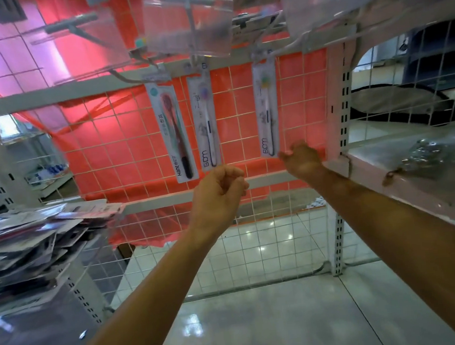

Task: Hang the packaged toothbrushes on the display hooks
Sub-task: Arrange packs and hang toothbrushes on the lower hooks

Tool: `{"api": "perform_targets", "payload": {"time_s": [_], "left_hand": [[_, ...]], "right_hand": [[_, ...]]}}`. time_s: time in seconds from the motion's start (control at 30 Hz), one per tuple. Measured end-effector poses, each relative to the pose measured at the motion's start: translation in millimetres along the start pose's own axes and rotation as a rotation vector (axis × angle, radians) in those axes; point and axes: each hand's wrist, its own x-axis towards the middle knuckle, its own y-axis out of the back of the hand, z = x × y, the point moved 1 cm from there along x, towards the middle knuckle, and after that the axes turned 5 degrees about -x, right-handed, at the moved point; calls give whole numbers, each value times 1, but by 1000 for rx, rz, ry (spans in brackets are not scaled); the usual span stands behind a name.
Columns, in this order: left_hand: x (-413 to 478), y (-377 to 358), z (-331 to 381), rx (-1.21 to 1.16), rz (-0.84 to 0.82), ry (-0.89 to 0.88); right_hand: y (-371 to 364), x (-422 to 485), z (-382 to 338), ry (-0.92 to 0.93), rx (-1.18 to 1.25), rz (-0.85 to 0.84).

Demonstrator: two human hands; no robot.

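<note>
Hanging packs (207,119): three are dangling from display hooks (130,80).
Left hand (220,192): curling empty fingers just beneath.
Right hand (301,159): blurred, finger state unclear.
Handling: probably light, stiff; pinching by the top hole.

Left hand (218,189), right hand (302,160) — bare.

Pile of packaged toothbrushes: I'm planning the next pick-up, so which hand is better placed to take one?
Left. The left hand is nearer the pile, curled, with nothing seen in it. The right hand is by the rightmost hung package, farther away, and would likely have to reach across.
</note>
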Motion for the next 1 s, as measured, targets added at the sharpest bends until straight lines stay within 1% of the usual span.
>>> {"api": "perform_targets", "payload": {"time_s": [0.1, 0.17, 0.27, 0.37, 0.43, 0.5, 0.63, 0.73, 0.9, 1.0], "left_hand": [[15, -5, -12, 220, -41, -56], [23, -10, -22, 312, -64, -68], [32, -18, -35, 364, -116, 18], [40, -24, -45, 470, -181, 130], [44, -25, -49, 542, -215, 155], [46, -23, -48, 592, -258, 185], [54, -12, -23, 675, -346, 298], [55, -3, 2, 713, -394, 345], [46, 11, 47, 683, -405, 448], [39, 18, 77, 621, -420, 541]], "right_hand": [[-16, -9, 12, 6, -110, -86], [-29, -14, 19, 16, -162, -136], [-49, -20, 25, 32, -234, -221], [-57, -33, 19, 81, -326, -295], [-58, -43, 12, 115, -378, -330], [-57, -51, 5, 105, -380, -358], [-37, -65, -22, 69, -341, -418], [-12, -78, -48, 46, -306, -409], [23, -105, -85, -5, -291, -434], [44, -119, -113, -110, -314, -490]]}}
